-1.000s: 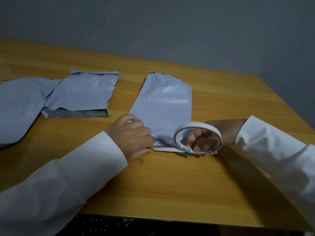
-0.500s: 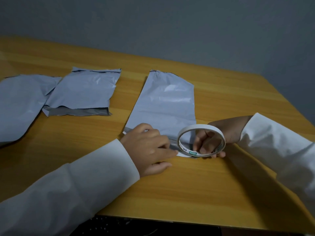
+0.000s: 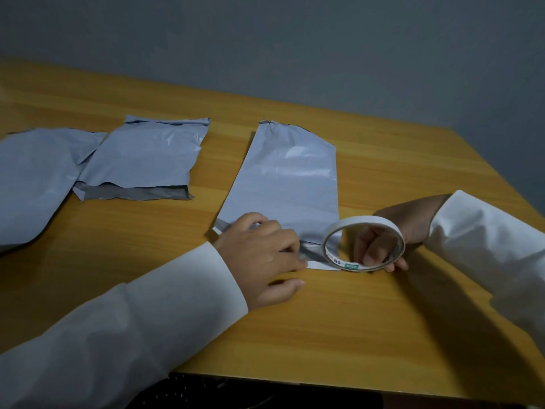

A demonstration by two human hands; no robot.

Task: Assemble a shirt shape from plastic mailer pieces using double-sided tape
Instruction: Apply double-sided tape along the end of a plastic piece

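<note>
— Grey plastic, the mailer piece point(image 3: 286, 184) in the middle of the table point(image 3: 339, 320): how much of it shows?

— Most of it. Its near left corner is under the left hand point(image 3: 259, 258), whose fingers point(image 3: 287, 250) are bent and press down on the near edge. A strip of white tape point(image 3: 323, 265) shows along that edge, between the two hands; how far it runs under the left hand is hidden.

— And the roll?

— The tape roll point(image 3: 364, 244) stands on its rim at the piece's near right corner. The right hand point(image 3: 383, 246) holds it, fingers curled through the ring and thumb outside. The small print on the roll's core is too blurred to read.

— What else is around?

— Two more mailer pieces to the left, well apart from the first. The second piece point(image 3: 147, 160) shows a darker lining at its near edge. The third piece point(image 3: 32, 184) is cut off by the picture's left side and slightly overlaps the second.

— Room to move?

— Bare wood lies in front of both hands up to the table's near edge. White sleeves point(image 3: 147, 329) cover both arms. Something dark below that edge is hard to make out.
</note>
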